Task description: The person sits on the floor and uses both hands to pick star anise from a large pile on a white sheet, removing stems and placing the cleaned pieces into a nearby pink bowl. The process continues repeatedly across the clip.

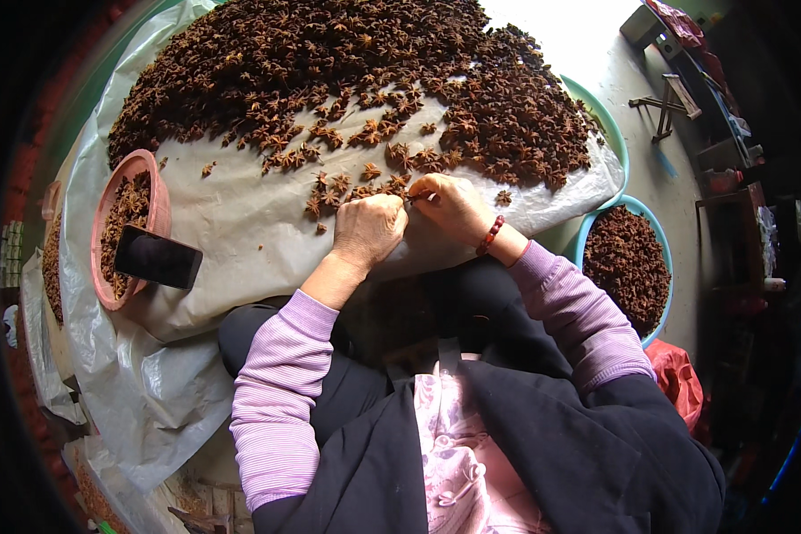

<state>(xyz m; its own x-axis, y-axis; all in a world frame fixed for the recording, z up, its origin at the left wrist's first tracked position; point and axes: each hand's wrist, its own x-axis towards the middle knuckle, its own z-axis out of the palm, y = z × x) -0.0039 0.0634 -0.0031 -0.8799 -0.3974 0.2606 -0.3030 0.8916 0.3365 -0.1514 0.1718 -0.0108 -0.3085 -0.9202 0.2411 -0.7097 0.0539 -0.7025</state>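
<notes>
Dried star anise (294, 67) lies in a large heap over a pale plastic sheet (240, 213), with looser pieces near my hands. My left hand (372, 227) is curled at the near edge of these pieces, its fingertips turned under; whether it holds anything cannot be made out. Right beside it, my right hand (455, 203), with a red bead bracelet (490, 235) at the wrist, pinches a small dark piece of star anise (414, 197) between thumb and forefinger. The two hands almost meet above the sheet.
A pink plastic basket (100, 227) of lighter star anise stands at the left, a black smartphone (158, 257) resting across its rim. At the right is a light-blue basin (667, 257) full of star anise. A red bag (677, 384) lies below it, and a small folding stand (667, 107) is farther back.
</notes>
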